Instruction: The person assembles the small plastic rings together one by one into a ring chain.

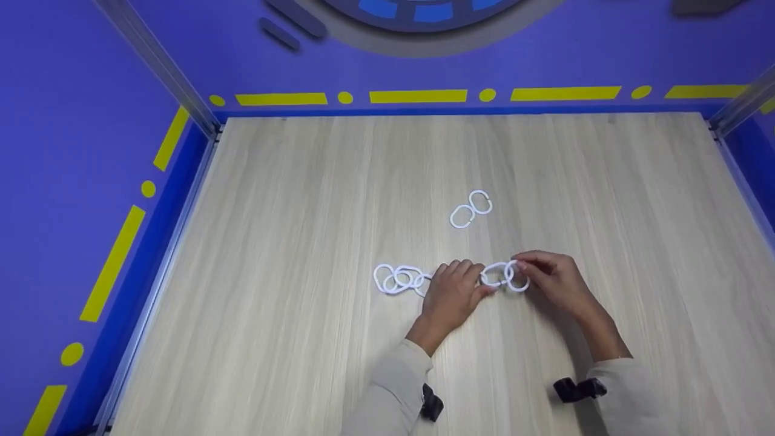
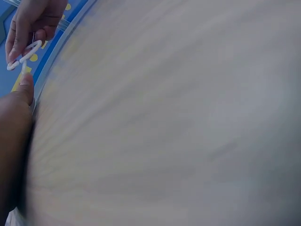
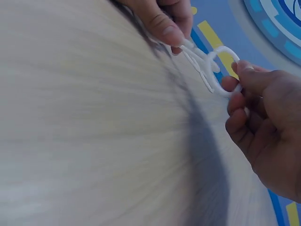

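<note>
A chain of white plastic C-shaped links (image 1: 409,268) runs left to right through both hands. My left hand (image 1: 451,297) lies over its middle, hiding part of it, and pinches a white oval link (image 1: 496,264) between thumb and fingers. Hooked through that link is the end link (image 3: 225,48), pinched by the thumb and fingertips of my right hand (image 3: 275,110). In the left wrist view the right hand (image 2: 35,23) shows above the left thumb, with the links between them.
Two more white links (image 1: 478,191) lie touching on the wooden tabletop (image 1: 290,212), beyond the hands. Blue panels with yellow marks (image 1: 418,96) stand along the back and sides. A black strap piece (image 1: 579,389) is at the right sleeve.
</note>
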A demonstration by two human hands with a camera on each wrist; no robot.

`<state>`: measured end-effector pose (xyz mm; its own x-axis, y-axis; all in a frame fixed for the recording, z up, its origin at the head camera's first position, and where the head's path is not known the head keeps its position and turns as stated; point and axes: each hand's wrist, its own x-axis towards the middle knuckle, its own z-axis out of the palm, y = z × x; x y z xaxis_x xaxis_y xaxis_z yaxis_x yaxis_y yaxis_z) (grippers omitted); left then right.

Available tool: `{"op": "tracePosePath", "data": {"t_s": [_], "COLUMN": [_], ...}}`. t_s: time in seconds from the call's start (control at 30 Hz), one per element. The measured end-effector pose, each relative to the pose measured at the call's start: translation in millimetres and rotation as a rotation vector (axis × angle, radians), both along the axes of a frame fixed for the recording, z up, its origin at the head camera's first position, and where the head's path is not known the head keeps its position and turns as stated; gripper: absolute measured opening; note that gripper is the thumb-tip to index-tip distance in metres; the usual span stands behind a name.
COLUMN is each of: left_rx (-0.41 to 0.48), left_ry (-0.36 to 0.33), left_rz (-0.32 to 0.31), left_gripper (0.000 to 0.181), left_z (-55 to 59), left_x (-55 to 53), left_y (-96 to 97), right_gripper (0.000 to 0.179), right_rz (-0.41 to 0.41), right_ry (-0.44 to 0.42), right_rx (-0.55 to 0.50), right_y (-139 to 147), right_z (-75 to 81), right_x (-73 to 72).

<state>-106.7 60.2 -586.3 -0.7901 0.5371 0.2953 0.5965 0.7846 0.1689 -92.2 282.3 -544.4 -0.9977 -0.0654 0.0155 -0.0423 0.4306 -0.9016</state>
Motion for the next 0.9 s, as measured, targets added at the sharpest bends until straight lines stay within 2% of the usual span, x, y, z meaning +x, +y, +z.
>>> {"op": "tracePosePath", "data": {"t_s": [0.2, 0.37, 0.5, 0.57, 0.63, 0.77, 0.9], "left_rx": [0.033, 0.035, 0.038, 0.043, 0.048, 0.053, 0.03], "left_ry": [-0.074, -0.094, -0.11, -0.119, -0.126, -0.125, -0.079], "left_rz": [0.018, 0.004, -0.006, -0.01, -0.016, -0.027, -0.03], "left_gripper": [0.048, 0.046, 0.046, 0.046, 0.045, 0.044, 0.043], "left_z": [3.0, 4.7, 5.1, 5.1, 4.8, 3.9, 2.7], "left_x": [-0.8, -1.1, -0.6, -0.3, 0.0, 0.7, 1.6], "left_y": [-0.8, -1.1, -1.2, -1.2, -1.5, -2.1, -1.9], "right_gripper": [0.018, 0.012, 0.01, 0.01, 0.01, 0.016, 0.024], "right_rz": [-0.013, -0.044, -0.062, -0.094, -0.136, -0.194, -0.204], "right_ry": [0.113, 0.232, 0.307, 0.278, 0.208, 0.005, -0.176], "right_rx": [0.147, 0.278, 0.334, 0.306, 0.237, 0.028, -0.177], "right_y": [-9, -19, -22, -22, -20, -15, -9], "right_z": [0.3, 1.0, -0.2, -1.4, -2.7, -4.8, -6.9], "right_x": [6.3, 6.8, 5.6, 4.9, 4.1, 3.4, 2.3]}}
